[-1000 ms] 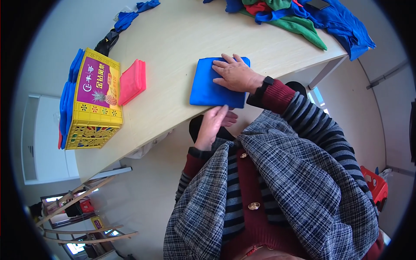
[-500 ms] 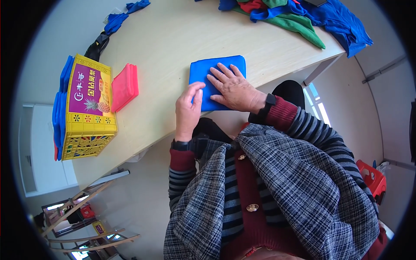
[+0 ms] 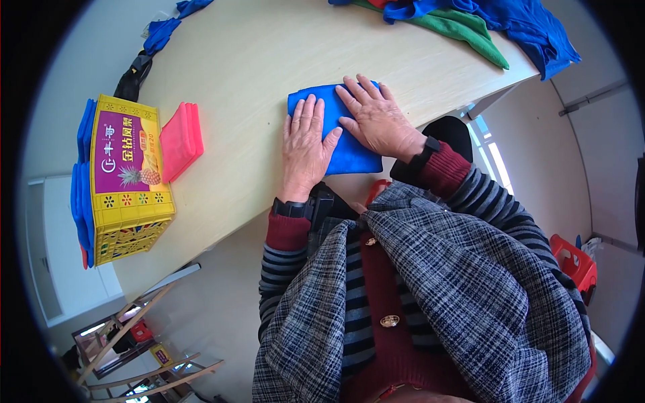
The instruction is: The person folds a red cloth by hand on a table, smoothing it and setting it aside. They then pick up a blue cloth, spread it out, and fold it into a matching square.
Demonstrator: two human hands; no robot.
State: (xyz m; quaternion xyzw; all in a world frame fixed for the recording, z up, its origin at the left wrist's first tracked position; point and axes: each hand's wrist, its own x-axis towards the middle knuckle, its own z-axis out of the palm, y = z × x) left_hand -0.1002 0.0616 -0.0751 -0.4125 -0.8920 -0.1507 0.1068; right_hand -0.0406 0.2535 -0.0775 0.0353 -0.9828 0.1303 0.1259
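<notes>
A folded blue cloth (image 3: 355,153) lies as a flat square near the front edge of the table. My left hand (image 3: 307,142) rests flat on its left part, fingers stretched out and pointing away from me. Across its upper right part lies my right hand (image 3: 378,119), also flat with the fingers apart. Much of the cloth's top is covered by the two hands. To the left, a few folded pink-red cloths (image 3: 182,142) lean against a yellow crate (image 3: 134,215).
Folded blue cloths (image 3: 82,195) hang on the crate's far left side. At the back right corner lie a heap of blue cloths (image 3: 531,33) and a green cloth (image 3: 463,33). Another blue cloth (image 3: 161,35) is at the upper left. A red stool (image 3: 574,265) stands at the right.
My left hand has come down from a raised, curled pose to lie flat on the blue cloth. My right hand has shifted slightly outward and remains flat on it.
</notes>
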